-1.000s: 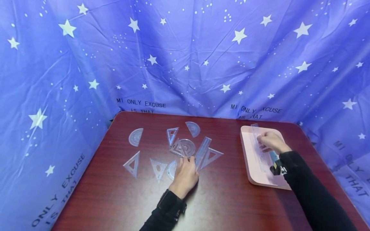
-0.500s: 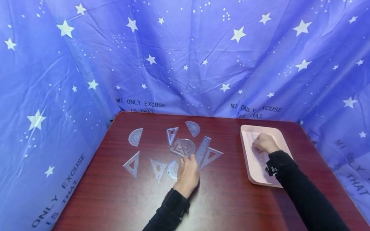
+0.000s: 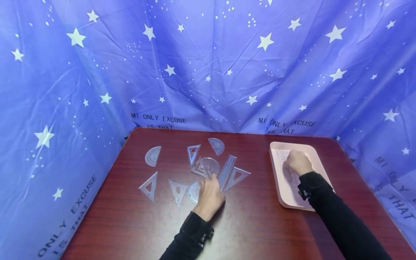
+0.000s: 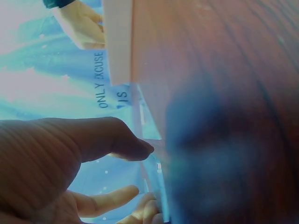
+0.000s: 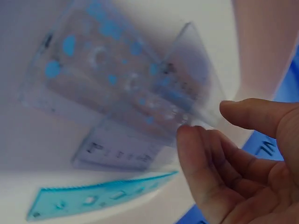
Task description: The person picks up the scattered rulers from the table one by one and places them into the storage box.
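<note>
My right hand (image 3: 297,162) is inside the pink tray (image 3: 276,180). In the right wrist view its thumb and curled fingers pinch the edge of a clear plastic ruler (image 5: 187,65). Overlapping it in the tray are a clear piece with blue dots (image 5: 112,79) and a numbered strip (image 5: 114,149); a teal ruler (image 5: 93,198) lies below. My left hand (image 3: 210,196) rests low at the table, fingertips right at a clear set square (image 3: 199,168) and a round-edged protractor (image 3: 212,164). In the left wrist view its thumb (image 4: 117,135) and fingers stand apart.
Around the left hand lie a bluish ruler (image 3: 228,169), a set square (image 3: 239,176), a blue-marked protractor (image 3: 193,194) and another set square (image 3: 177,191). Farther left are a protractor (image 3: 152,156) and a set square (image 3: 149,187). A starry blue curtain (image 3: 208,54) surrounds the table (image 3: 130,224).
My right hand has lowered the clear ruler into the tray and shifted a little left. The left hand has moved only slightly to the right.
</note>
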`<state>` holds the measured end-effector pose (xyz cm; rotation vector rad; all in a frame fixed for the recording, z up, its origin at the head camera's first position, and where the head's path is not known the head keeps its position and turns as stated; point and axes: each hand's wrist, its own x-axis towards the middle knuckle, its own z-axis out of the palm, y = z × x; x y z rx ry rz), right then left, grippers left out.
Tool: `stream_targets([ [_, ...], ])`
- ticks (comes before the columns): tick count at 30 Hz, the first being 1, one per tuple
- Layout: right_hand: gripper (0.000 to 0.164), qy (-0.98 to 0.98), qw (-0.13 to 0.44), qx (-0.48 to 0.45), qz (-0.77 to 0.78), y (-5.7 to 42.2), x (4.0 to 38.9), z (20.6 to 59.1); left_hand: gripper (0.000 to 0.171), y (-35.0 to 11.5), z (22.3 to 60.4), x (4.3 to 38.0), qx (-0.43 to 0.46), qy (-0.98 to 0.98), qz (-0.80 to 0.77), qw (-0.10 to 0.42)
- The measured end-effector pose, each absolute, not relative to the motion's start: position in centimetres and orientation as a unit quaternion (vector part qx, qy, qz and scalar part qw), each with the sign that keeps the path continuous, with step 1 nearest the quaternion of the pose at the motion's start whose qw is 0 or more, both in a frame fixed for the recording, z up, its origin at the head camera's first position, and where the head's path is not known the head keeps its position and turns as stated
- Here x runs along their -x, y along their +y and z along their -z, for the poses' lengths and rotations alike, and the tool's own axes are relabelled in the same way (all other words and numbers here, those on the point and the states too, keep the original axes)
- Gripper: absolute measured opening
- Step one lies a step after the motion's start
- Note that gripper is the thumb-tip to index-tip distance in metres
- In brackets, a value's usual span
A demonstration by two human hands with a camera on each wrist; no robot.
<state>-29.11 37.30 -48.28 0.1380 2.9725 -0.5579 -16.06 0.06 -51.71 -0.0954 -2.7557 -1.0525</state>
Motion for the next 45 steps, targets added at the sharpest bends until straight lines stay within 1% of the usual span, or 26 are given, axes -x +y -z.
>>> stream_targets([
  [2,0.010,0.984,0.032,-0.036,0.173,36.7,28.4,47.1,0.064,0.0,52.5,16.4,0.021,-0.920,0.383,0.082],
  [4,0.018,0.986,-0.002,-0.018,0.165,36.0,27.5,45.8,0.066,-0.2,53.3,16.9,0.017,-0.915,0.394,0.084],
  [8,0.032,0.981,-0.063,0.007,0.184,33.4,25.1,42.7,0.069,-0.3,54.4,17.4,0.030,-0.912,0.393,0.114],
  [10,0.033,0.975,-0.084,0.013,0.204,31.7,23.7,41.4,0.074,-0.2,54.7,17.5,0.039,-0.913,0.386,0.128],
  [11,0.034,0.972,-0.093,0.011,0.216,31.0,23.2,41.1,0.076,-0.1,54.1,17.1,0.048,-0.915,0.377,0.134],
  [13,0.034,0.965,-0.109,0.018,0.238,29.5,22.1,40.6,0.079,0.1,54.1,17.0,0.056,-0.915,0.370,0.149],
  [15,0.035,0.957,-0.117,0.029,0.263,28.1,21.2,40.6,0.078,0.3,53.3,16.7,0.068,-0.915,0.363,0.162],
  [18,0.035,0.943,-0.110,0.047,0.309,26.0,19.9,41.0,0.069,0.4,51.0,15.8,0.082,-0.905,0.374,0.184],
  [20,0.035,0.931,-0.095,0.056,0.347,24.7,19.0,41.4,0.062,0.4,48.3,14.6,0.091,-0.902,0.381,0.185],
  [22,0.036,0.915,-0.069,0.059,0.393,23.3,18.2,41.8,0.057,0.4,45.8,13.5,0.092,-0.899,0.389,0.178],
  [23,0.037,0.904,-0.056,0.059,0.421,22.7,17.8,42.0,0.056,0.5,44.8,13.1,0.091,-0.898,0.396,0.167],
  [26,0.041,0.864,-0.015,0.054,0.500,21.1,16.9,42.6,0.055,0.9,43.4,12.4,0.086,-0.904,0.394,0.146],
  [30,0.043,0.797,0.015,0.029,0.603,19.2,16.3,43.5,0.053,1.4,43.1,11.9,0.087,-0.906,0.390,0.138],
  [35,0.040,0.722,0.017,-0.023,0.691,17.6,16.1,44.2,0.053,1.8,43.6,11.6,0.093,-0.907,0.379,0.159],
  [39,0.039,0.694,0.016,-0.046,0.718,17.2,16.2,44.5,0.054,2.1,44.1,11.4,0.098,-0.909,0.367,0.171],
  [45,0.040,0.690,0.020,-0.056,0.721,17.1,16.3,44.6,0.054,2.4,44.4,11.2,0.101,-0.911,0.361,0.170],
])
